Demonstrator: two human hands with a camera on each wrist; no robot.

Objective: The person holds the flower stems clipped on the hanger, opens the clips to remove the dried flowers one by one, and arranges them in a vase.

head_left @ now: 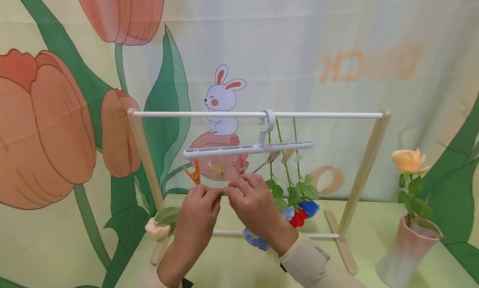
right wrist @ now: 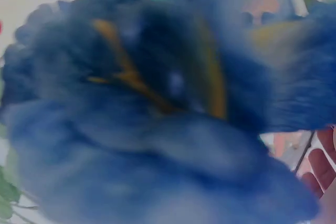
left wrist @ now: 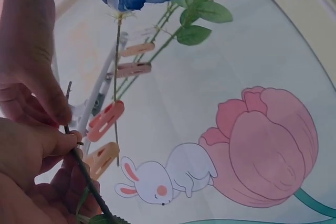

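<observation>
Monitoring remotely, I noted left hand (head_left: 196, 217) and right hand (head_left: 254, 204) pinching one stem (left wrist: 86, 174) below the hanger (head_left: 220, 152), presumably to steady its thin end; the pale rose (head_left: 156, 229) sat beside the left hand.

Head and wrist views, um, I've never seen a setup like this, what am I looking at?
There's no machine: a person's left hand and right hand do the work. The head camera took the wide picture; a camera on each wrist took the others, the right one mostly filled by a blurred blue flower. On the table stand a rack and a vase holding a peach rose. A grey clip hanger hangs from the rack, with flowers pegged head-down. Both hands pinch a thin stem.
</observation>
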